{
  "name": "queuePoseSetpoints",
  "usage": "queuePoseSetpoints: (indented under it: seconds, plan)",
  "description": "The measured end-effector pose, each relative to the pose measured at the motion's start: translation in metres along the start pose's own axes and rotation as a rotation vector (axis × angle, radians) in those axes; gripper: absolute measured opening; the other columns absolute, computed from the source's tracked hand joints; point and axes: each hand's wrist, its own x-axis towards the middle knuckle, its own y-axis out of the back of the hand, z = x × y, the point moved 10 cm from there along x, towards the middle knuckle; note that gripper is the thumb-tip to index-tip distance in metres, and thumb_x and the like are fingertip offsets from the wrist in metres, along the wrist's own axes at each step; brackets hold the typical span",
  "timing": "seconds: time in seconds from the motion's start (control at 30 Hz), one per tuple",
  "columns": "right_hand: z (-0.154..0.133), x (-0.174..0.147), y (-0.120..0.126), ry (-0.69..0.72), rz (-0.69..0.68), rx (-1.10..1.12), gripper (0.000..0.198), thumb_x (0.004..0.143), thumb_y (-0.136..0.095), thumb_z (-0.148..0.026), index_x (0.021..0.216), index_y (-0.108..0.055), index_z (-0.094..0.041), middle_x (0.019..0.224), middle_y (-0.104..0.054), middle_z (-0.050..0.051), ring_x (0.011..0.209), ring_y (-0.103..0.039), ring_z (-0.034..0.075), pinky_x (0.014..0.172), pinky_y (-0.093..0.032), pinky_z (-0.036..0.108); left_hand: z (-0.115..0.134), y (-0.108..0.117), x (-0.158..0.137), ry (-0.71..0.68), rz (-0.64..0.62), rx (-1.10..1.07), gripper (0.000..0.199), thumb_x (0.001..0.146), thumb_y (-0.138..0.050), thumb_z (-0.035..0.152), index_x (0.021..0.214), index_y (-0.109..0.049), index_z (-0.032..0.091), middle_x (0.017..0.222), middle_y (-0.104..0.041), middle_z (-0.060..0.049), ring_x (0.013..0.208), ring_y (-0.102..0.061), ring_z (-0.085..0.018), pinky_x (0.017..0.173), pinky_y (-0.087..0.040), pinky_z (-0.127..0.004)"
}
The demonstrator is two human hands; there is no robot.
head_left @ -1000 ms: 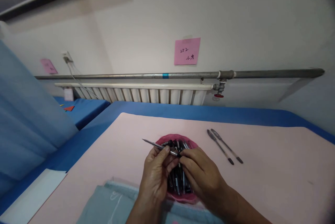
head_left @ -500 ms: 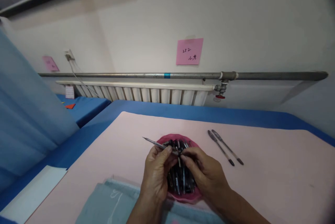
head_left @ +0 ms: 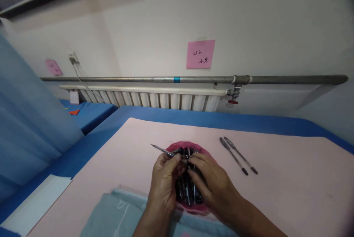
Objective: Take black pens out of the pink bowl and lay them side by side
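An uncapped pen point(head_left: 165, 151) with a clear barrel is pinched between the thumb and fingers of my left hand point(head_left: 163, 178). Its thin tip points up and to the left. My right hand point(head_left: 214, 179) has its fingertips at the pen's back end, with the thumb a little below the index finger. Whether a small part is also between those fingers is hidden. Below both hands is a round pink basket point(head_left: 204, 211) filled with several dark and clear pens point(head_left: 188, 191). Two capped pens, a left one point(head_left: 233, 155) and a right one point(head_left: 241, 155), lie side by side to the right of the basket.
A folded grey-blue cloth point(head_left: 110, 211) lies at the near edge of the pink table cover point(head_left: 293, 178). White paper point(head_left: 35, 203) is at the left, near a blue curtain point(head_left: 30, 126). A radiator point(head_left: 166, 100) and pipe point(head_left: 124, 79) run along the wall behind.
My right hand has shifted slightly left, its fingers straighter against the pen's back end and its thumb lower. My left hand and the pen have barely moved.
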Motion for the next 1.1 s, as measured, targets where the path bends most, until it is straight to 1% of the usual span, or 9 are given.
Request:
queuePoseSetpoints:
  seconds: [0.1, 0.2, 0.33, 0.5, 0.67, 0.77, 0.87, 0.93, 1.1]
  plan:
    - [-0.002, -0.001, 0.002, 0.030, 0.015, -0.007, 0.029, 0.083, -0.049, -0.010, 0.110, -0.053, -0.021, 0.101, -0.065, 0.009, 0.093, -0.063, 0.023, 0.078, -0.055, 0.040, 0.001, 0.000, 0.000, -0.020, 0.006, 0.008, 0.029, 0.054, -0.080, 0.021, 0.074, -0.060, 0.013, 0.068, -0.066, -0.001, 0.060, -0.061, -0.010, 0.060, -0.048, -0.021]
    - [0.001, -0.002, -0.001, -0.011, -0.018, 0.033, 0.026, 0.085, -0.047, -0.009, 0.108, -0.053, -0.021, 0.095, -0.067, 0.007, 0.087, -0.065, 0.021, 0.074, -0.056, 0.037, 0.002, 0.000, 0.000, -0.031, 0.013, 0.015, 0.029, 0.054, -0.080, 0.022, 0.073, -0.060, 0.013, 0.068, -0.066, -0.002, 0.061, -0.061, -0.010, 0.061, -0.048, -0.021]
    - [-0.001, -0.002, -0.006, -0.012, -0.054, -0.001, 0.027, 0.087, -0.044, -0.010, 0.110, -0.052, -0.020, 0.097, -0.066, 0.009, 0.088, -0.064, 0.022, 0.075, -0.055, 0.040, 0.002, -0.002, -0.001, -0.037, -0.010, 0.013, 0.026, 0.057, -0.078, 0.021, 0.073, -0.059, 0.013, 0.066, -0.065, 0.000, 0.059, -0.060, -0.009, 0.061, -0.048, -0.020]
    - [-0.002, 0.000, 0.000, -0.006, -0.006, -0.013, 0.026, 0.084, -0.049, -0.011, 0.109, -0.053, -0.021, 0.096, -0.065, 0.008, 0.089, -0.063, 0.023, 0.075, -0.055, 0.040, 0.003, 0.000, 0.000, -0.066, -0.001, 0.028, 0.027, 0.056, -0.078, 0.020, 0.074, -0.059, 0.013, 0.066, -0.065, 0.000, 0.058, -0.059, -0.010, 0.059, -0.047, -0.020]
    - [0.001, 0.000, -0.008, -0.043, -0.107, 0.079, 0.021, 0.087, -0.044, -0.011, 0.099, -0.057, -0.022, 0.090, -0.066, 0.007, 0.082, -0.064, 0.021, 0.073, -0.054, 0.037, 0.002, 0.002, 0.002, -0.078, -0.007, 0.093, 0.027, 0.058, -0.077, 0.022, 0.076, -0.059, 0.014, 0.065, -0.066, 0.000, 0.058, -0.060, -0.011, 0.059, -0.046, -0.022]
    - [0.014, 0.000, -0.012, -0.191, -0.134, 0.228, 0.020, 0.087, -0.043, -0.013, 0.098, -0.057, -0.023, 0.089, -0.066, 0.005, 0.080, -0.063, 0.020, 0.071, -0.053, 0.036, 0.003, 0.002, 0.001, -0.072, -0.009, 0.112, 0.028, 0.057, -0.077, 0.022, 0.076, -0.059, 0.014, 0.063, -0.065, 0.000, 0.056, -0.060, -0.011, 0.057, -0.046, -0.021]
    - [0.034, -0.008, -0.024, -0.468, -0.172, 0.502, 0.015, 0.086, -0.044, -0.017, 0.095, -0.054, -0.024, 0.074, -0.062, 0.000, 0.065, -0.061, 0.016, 0.056, -0.051, 0.028, 0.001, -0.002, 0.000, -0.051, -0.034, 0.110, 0.027, 0.058, -0.077, 0.020, 0.078, -0.059, 0.014, 0.061, -0.065, 0.001, 0.054, -0.059, -0.010, 0.055, -0.046, -0.020]
    - [0.042, -0.016, -0.034, -0.636, -0.194, 0.674, 0.011, 0.084, -0.045, -0.020, 0.092, -0.052, -0.024, 0.064, -0.055, -0.003, 0.055, -0.056, 0.014, 0.046, -0.046, 0.024, 0.000, -0.004, -0.001, -0.033, -0.048, 0.107, 0.027, 0.059, -0.076, 0.020, 0.078, -0.058, 0.014, 0.060, -0.064, 0.001, 0.052, -0.058, -0.010, 0.054, -0.046, -0.021]
    - [0.045, -0.025, -0.044, -0.790, -0.185, 0.918, 0.006, 0.079, -0.053, -0.025, 0.085, -0.054, -0.023, 0.060, -0.049, -0.005, 0.048, -0.047, 0.011, 0.044, -0.040, 0.021, 0.001, -0.006, -0.002, -0.035, -0.073, 0.123, 0.024, 0.060, -0.076, 0.020, 0.073, -0.056, 0.015, 0.055, -0.062, 0.003, 0.047, -0.056, -0.008, 0.050, -0.044, -0.018]
